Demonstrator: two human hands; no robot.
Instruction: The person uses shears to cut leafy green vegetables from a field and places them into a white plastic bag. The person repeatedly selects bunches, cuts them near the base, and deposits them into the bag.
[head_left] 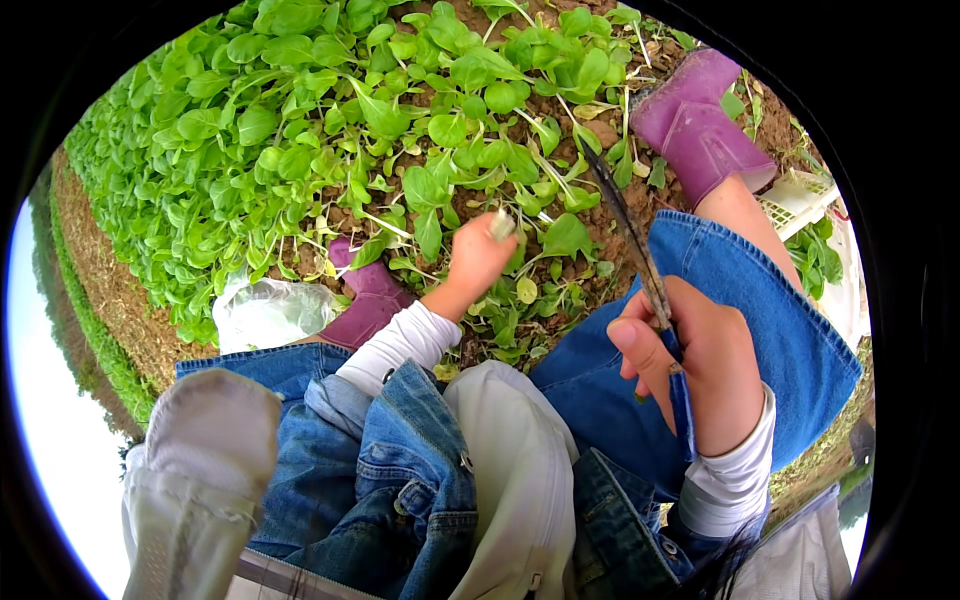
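Low over the leafy plants, my left hand (476, 262) is closed, with a pale stalk end (502, 225) of a leafy green poking out of the fist. The rest of that plant is hidden. Above my right knee, my right hand (700, 350) is closed around blue-handled scissors (627, 222). Their long, dark, stained blades lie close together and point up and away over the bed. Broad-leaved greens (425, 190) with whitish stems lie loosely or lean on the brown soil in front of my hands.
Dense greens (200, 190) fill the far left. A clear plastic bag (270, 312) lies beside my left purple boot (370, 300). My right purple boot (700, 125) stands at the far right. Behind it sits a pale crate (797, 197) with greens near it.
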